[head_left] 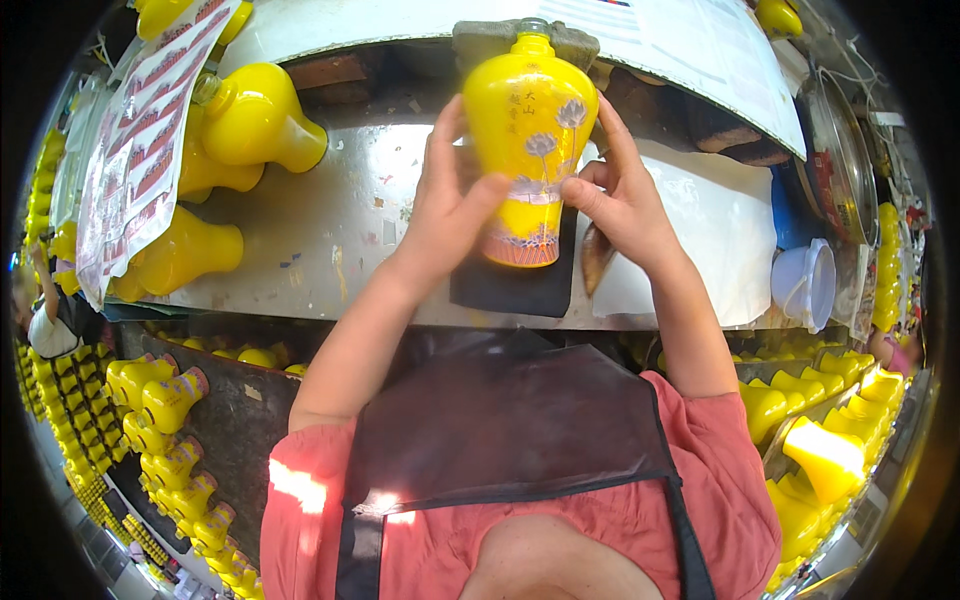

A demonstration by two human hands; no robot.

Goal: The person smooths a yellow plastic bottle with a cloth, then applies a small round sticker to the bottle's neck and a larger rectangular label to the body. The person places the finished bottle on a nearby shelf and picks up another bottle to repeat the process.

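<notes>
A glossy yellow bottle (535, 110) with lotus flowers, dark characters and a patterned band near its foot lies between my hands, its neck pointing away from me. The neck end rests on a dark grey pad (480, 42). My left hand (440, 215) grips the left side, thumb along the lower body. On the right side, my right hand (628, 205) closes round it, with its thumb pressed near a pale lilac strip. A black cloth (510, 290) lies under the foot end. Beside my right wrist is a small brown pointed piece (597, 262) on the worktop.
Several plain yellow bottles (250, 115) lie at the left, partly under a printed decal sheet (150, 140). White paper (690, 230) and a pale bucket (803, 285) are at the right. A white board (400, 20) spans the back. Racks of yellow bottles (175, 400) flank me.
</notes>
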